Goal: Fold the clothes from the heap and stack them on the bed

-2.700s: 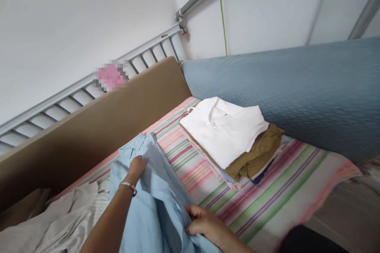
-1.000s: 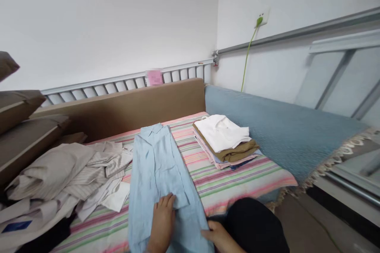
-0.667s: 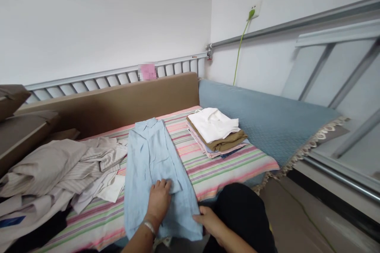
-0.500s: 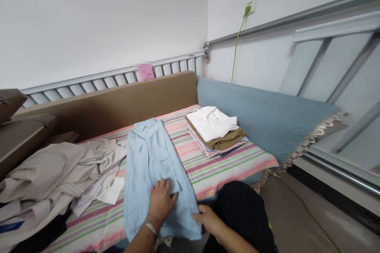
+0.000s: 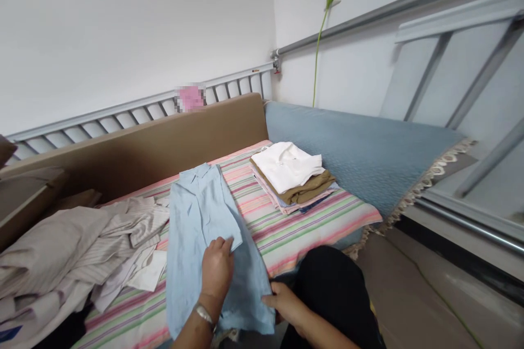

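Observation:
A light blue shirt point(image 5: 192, 223) lies lengthwise on the striped cloth, its collar at the far end and a sleeve laid down over the body. With curled fingers, my left hand point(image 5: 216, 270) grips that sleeve near its cuff, slightly above the shirt's lower part. A silver bracelet point(image 5: 204, 316) is on the left wrist. At the near right corner of the hem, my right hand point(image 5: 283, 302) pinches the shirt's edge between thumb and fingers. Part of the hem is hidden behind my left forearm.
Folded clothes point(image 5: 290, 174), white on top, are stacked to the right. Rumpled striped garments point(image 5: 77, 229) spread at left on the striped cloth point(image 5: 262, 196). A brown backrest point(image 5: 196, 139) and a blue padded cover point(image 5: 352, 147) border the seat. My knee point(image 5: 335, 289) is at the near right.
My left hand has gone from lying spread on the shirt to gripping the sleeve, whose cuff end has shifted up the shirt. My right hand stays at the hem. The view has turned slightly.

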